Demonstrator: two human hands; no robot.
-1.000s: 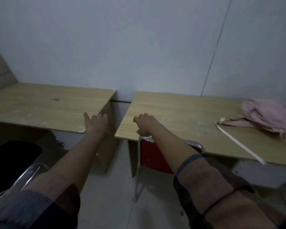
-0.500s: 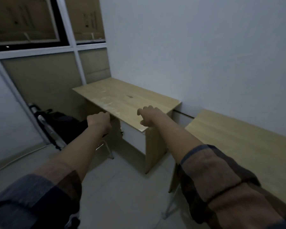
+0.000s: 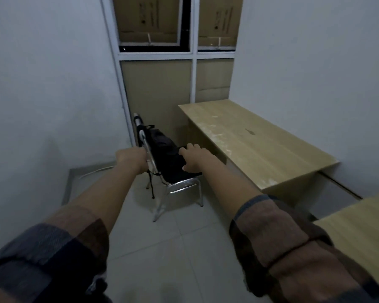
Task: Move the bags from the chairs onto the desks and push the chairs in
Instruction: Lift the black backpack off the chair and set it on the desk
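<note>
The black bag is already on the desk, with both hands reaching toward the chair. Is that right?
Not quite. The head view shows the black bag still on the chair, not on the desk, whose visible top is bare. Both hands do reach toward the chair: left hand at its backrest, right hand at the bag.

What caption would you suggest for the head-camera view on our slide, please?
Both hands reach toward a black bag on a metal chair beside a wooden desk.
</note>
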